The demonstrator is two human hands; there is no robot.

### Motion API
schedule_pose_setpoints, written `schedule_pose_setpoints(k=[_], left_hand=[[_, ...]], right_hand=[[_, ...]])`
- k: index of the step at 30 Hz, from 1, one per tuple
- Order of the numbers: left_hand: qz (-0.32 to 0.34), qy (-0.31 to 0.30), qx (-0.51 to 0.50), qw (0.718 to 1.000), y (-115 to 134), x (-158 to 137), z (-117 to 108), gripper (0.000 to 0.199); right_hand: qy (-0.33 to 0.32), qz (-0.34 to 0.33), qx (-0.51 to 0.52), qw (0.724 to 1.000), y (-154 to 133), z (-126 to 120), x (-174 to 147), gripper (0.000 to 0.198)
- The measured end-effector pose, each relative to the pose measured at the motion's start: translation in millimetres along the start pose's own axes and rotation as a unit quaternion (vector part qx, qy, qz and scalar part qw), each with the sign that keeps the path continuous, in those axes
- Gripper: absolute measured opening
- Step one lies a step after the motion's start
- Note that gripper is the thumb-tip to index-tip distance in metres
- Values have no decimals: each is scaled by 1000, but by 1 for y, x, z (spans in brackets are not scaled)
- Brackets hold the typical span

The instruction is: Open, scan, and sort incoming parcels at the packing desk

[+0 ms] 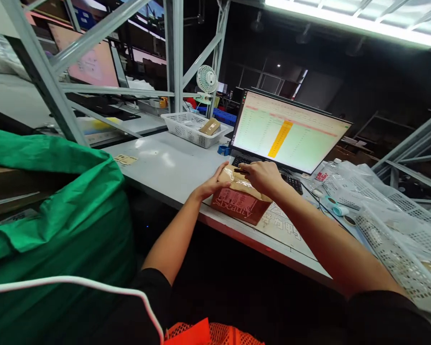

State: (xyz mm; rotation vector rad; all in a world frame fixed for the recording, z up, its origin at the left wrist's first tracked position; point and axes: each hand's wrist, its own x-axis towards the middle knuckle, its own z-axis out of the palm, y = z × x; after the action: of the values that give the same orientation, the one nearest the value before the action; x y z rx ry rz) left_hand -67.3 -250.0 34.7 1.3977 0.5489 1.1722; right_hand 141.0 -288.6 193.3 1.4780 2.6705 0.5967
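A cardboard box (233,203) with red-brown sides and pale "beauty" lettering sits at the front edge of the desk. Its tan top carries shiny clear tape. My left hand (211,184) grips the box's left end, thumb and fingers spread along the top edge. Above the top, the fingers of my right hand (262,177) are closed around a thin dark pen-like tool (241,171), whose tip points left over the tape. Most of the tool is hidden in the hand, so its exact kind cannot be made out.
Behind the box stand a keyboard (294,183) and a lit monitor (290,132). A white basket (190,129) holds a small tan packet. Plastic baskets (391,254) and tape rolls (340,211) crowd the right. A green bag (75,225) with cartons stands left; a white cable (93,283) crosses in front.
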Motion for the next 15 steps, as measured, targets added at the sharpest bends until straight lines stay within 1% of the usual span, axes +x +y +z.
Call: schedule_pose_setpoints(k=[2,5,10,13,15], left_hand=[[20,2,-18,1000,-7,3,1,139],[32,-5,-19,999,-11,6,-1,137],[63,-11,-37,997,-18,7,-1,131],[74,-9,-47,996,-23,9,0,131],[73,-11,-48,996,-26,11,0,132]], right_hand=[[-9,-27,-13,1000,-21,4,17,44],[-11,-27,-17,999,-35,13,22,47],[3,8,-18,1000,-35,23,10,48],[16,39,-9,999,-35,26,9,49],[15,41,-6,999,-36,27,11,48]])
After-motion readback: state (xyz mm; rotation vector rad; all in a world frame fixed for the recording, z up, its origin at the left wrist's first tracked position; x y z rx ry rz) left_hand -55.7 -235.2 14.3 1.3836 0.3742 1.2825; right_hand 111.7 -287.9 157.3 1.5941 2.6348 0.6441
